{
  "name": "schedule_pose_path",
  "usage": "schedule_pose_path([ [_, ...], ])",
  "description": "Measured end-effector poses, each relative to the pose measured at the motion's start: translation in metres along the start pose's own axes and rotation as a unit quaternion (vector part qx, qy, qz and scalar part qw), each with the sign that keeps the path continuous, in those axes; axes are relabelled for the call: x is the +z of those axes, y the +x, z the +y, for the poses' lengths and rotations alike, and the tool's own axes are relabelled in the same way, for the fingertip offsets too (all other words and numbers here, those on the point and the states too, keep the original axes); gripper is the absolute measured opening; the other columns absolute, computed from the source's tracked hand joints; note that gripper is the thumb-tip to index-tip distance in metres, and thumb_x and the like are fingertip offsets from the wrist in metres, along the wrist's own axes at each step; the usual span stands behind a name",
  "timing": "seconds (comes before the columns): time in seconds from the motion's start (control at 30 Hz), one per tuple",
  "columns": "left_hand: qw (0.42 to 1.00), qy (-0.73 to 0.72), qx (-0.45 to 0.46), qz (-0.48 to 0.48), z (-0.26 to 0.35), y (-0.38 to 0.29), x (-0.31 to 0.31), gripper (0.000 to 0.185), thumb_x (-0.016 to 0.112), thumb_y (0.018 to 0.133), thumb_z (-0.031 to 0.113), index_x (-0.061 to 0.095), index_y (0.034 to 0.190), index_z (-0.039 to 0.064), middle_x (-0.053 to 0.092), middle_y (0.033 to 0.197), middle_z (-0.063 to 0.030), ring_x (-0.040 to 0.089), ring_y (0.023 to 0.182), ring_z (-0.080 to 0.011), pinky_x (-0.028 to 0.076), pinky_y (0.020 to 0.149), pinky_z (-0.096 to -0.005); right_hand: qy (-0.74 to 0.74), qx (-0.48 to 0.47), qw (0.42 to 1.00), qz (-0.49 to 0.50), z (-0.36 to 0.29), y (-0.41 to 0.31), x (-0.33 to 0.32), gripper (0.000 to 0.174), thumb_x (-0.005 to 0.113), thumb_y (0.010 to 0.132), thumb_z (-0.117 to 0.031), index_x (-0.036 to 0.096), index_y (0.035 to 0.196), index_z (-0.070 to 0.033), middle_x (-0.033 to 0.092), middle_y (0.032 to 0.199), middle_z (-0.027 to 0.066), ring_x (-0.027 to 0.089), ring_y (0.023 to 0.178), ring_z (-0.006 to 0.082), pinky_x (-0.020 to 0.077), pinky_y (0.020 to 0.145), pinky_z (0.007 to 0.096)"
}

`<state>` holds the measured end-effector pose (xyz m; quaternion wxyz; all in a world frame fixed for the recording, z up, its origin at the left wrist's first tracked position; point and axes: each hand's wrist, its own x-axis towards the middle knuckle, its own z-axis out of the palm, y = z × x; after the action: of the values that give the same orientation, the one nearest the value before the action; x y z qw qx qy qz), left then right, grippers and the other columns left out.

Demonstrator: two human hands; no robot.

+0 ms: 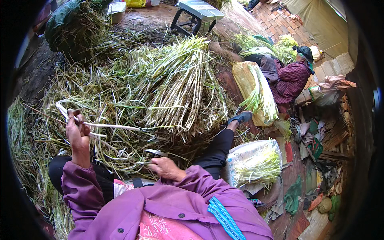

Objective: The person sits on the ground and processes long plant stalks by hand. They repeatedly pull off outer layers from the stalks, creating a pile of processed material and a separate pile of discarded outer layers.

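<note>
My left hand (78, 127) is raised at the left, closed round a few long plant stalks with white stems (111, 125) that point right and green leaves that bend back behind the fingers. Lower down, near my lap, my right hand (163, 168) has its fingers curled; a pale strip of stalk (156, 152) lies just above it, and whether the fingers pinch anything is unclear. Beyond both hands a large bundle of uncleaned stalks (189, 90) rests on a heap of loose leaves and stems (102, 87). Cleaned pale stalks (255, 166) lie on a white woven sack (232, 153) to my right.
My outstretched leg (217, 147) borders the heap. A co-worker (291, 75) sits at the upper right behind a yellow sack (244, 81) bearing pale stalks. A small stool-like stand (199, 10) is at the top, a green bundle (64, 27) upper left, and scraps of cloth (315, 147) at right.
</note>
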<state>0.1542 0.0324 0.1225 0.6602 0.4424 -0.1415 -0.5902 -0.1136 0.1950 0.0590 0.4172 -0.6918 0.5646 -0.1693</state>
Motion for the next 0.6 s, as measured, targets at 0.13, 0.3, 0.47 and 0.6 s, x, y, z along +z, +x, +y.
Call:
schedule_pose_path([
  [0.13,0.996,0.058,-0.059,-0.028,-0.016,-0.021,0.004,0.029,0.040,0.091,0.034,0.052,0.087,0.008,0.045,0.055,0.0024,0.033,0.036,-0.0059,0.026,0.032,-0.0194,-0.052,0.110,0.992,0.047,0.004,0.006,-0.055,0.043,0.042,0.084,-0.044,0.055,0.077,-0.004,0.057,0.078,0.0153,0.057,0.074,0.0310,0.0460,0.067,0.0380],
  [0.3,0.979,0.049,-0.170,-0.102,-0.054,-0.052,-0.001,0.029,0.038,0.092,0.033,0.050,0.089,0.007,0.048,0.059,0.0004,0.030,0.033,-0.0053,0.025,0.032,-0.0207,0.161,-0.112,0.980,-0.038,-0.042,0.029,-0.035,0.051,0.037,0.087,-0.049,0.049,0.106,-0.004,0.053,0.097,0.0147,0.053,0.089,0.0215,0.0420,0.080,0.0327],
  [0.47,0.973,-0.024,-0.225,-0.045,-0.074,-0.082,-0.008,0.029,0.036,0.093,0.032,0.047,0.089,0.006,0.051,0.066,-0.0028,0.028,0.033,-0.0049,0.024,0.033,-0.0204,0.338,-0.060,0.931,-0.127,-0.036,0.010,0.025,0.039,0.041,0.091,-0.036,0.054,0.077,-0.002,0.049,0.063,0.0012,0.045,0.061,0.0106,0.0388,0.057,0.0271],
  [0.6,0.980,0.064,-0.189,-0.012,-0.086,-0.085,-0.008,0.033,0.045,0.088,0.038,0.053,0.080,0.008,0.052,0.061,-0.0008,0.036,0.037,-0.0046,0.027,0.034,-0.0179,0.350,0.006,0.919,-0.180,-0.036,0.011,0.028,0.041,0.043,0.090,-0.036,0.053,0.069,-0.003,0.042,0.057,-0.0057,0.038,0.055,0.0057,0.0329,0.049,0.0250],
])
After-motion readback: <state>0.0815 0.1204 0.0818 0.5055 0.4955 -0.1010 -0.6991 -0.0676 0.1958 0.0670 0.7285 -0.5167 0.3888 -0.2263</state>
